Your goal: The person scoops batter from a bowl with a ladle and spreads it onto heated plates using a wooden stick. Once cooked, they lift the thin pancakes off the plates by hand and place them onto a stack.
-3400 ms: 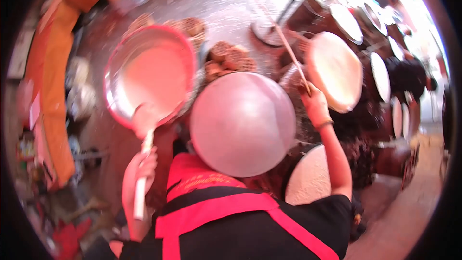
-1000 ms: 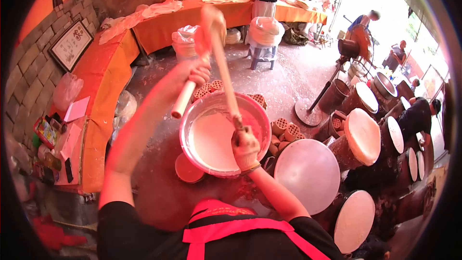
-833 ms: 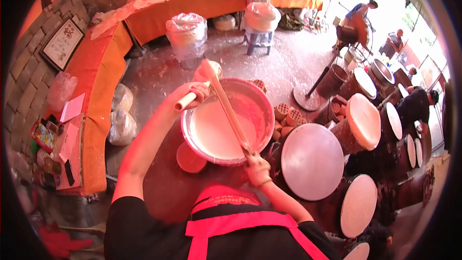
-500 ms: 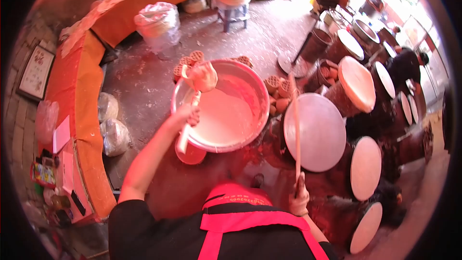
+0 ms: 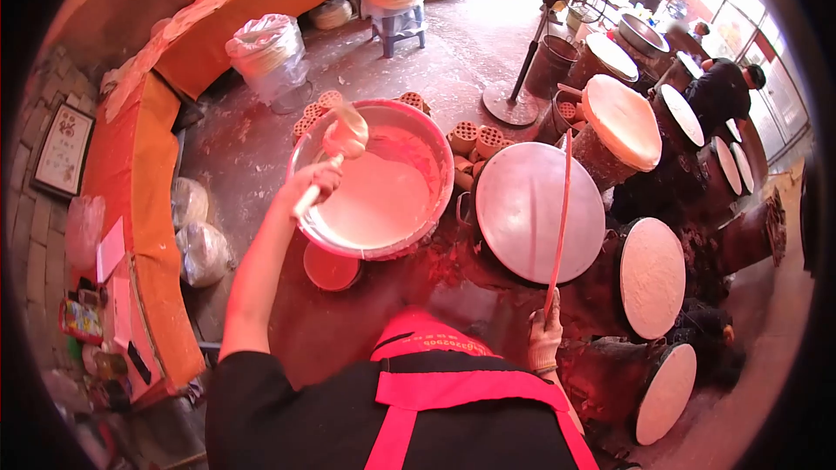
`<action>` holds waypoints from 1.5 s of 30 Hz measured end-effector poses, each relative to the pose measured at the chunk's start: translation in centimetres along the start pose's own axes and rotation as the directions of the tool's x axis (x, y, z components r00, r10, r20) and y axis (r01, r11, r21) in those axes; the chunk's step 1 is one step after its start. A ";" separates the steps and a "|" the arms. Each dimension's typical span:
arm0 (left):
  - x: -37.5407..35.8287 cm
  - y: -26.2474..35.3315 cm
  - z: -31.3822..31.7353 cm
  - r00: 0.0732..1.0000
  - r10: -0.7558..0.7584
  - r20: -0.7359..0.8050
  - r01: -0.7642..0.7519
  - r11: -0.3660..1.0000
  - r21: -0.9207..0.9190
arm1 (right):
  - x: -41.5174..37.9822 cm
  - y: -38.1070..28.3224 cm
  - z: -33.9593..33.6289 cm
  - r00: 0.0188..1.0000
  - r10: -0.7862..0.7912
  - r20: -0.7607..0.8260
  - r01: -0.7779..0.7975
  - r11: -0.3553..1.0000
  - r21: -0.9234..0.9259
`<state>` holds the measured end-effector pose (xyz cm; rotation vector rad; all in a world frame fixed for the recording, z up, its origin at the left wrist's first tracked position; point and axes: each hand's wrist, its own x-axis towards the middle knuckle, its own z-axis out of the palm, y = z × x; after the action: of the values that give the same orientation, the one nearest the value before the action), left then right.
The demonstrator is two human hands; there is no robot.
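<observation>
My bare left hand (image 5: 319, 178) is wrapped round the handle of a ladle (image 5: 348, 132), whose batter-coated bowl is up over the far left of a large metal basin (image 5: 448, 170). Pale batter (image 5: 387, 200) lies in the basin. In my gloved right hand (image 5: 546, 339) is the lower end of a long thin wooden stick (image 5: 562, 213), which slants up across the right part of a bare round griddle (image 5: 518, 209). A small red tub (image 5: 332, 267) stands beside the basin's near side.
More round griddles stand at right, several covered with pale sheets (image 5: 653, 278). Perforated briquettes (image 5: 464, 137) sit behind the basin. A fan stand (image 5: 512, 109), a bagged bucket (image 5: 266, 48) and an orange-covered counter (image 5: 157, 252) surround the floor. A person in dark clothes (image 5: 718, 96) bends at far right.
The scene has shifted left in view. The stick has swung from the griddle's left part to its right. The ladle has moved left over the basin and its bowl is tilted differently.
</observation>
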<state>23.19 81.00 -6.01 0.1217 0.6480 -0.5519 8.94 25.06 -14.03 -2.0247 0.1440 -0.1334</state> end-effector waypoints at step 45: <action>10.4 -21.2 20.3 0.665 0.312 0.679 -0.237 -0.774 0.587 | 11.1 -10.4 -7.8 0.895 -0.365 0.257 0.379 0.925 -0.007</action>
<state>29.84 52.71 5.17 2.3880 -0.3246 0.0428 19.12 20.93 -0.95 -2.0871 -0.4090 -0.1122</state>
